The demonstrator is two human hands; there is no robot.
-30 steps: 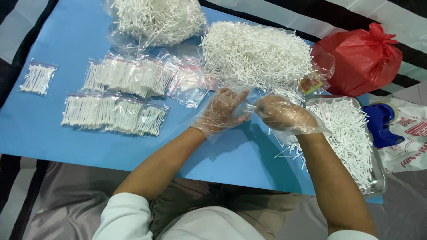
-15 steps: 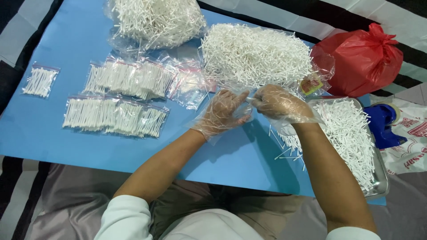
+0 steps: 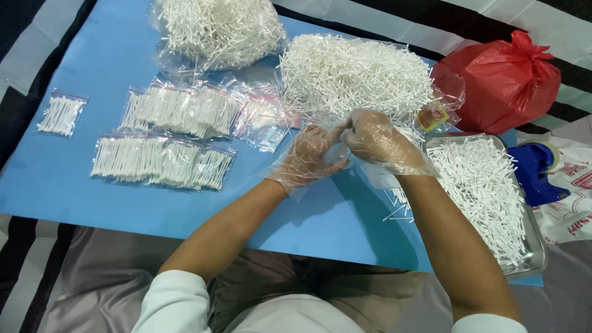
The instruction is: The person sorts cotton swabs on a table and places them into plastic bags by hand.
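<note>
My gloved left hand [image 3: 308,154] and right hand [image 3: 377,140] have drawn together, fingers pinched shut on a small clear bag [image 3: 336,157] at the near edge of the big cotton swab pile [image 3: 354,74], so I'm handling it now.

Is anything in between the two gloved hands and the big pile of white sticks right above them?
Nothing visible is in the way. The left hand and right hand meet at the lower edge of the pile of white cotton swabs, touching its clear plastic wrap. The filled small bags lie off to the left.
</note>
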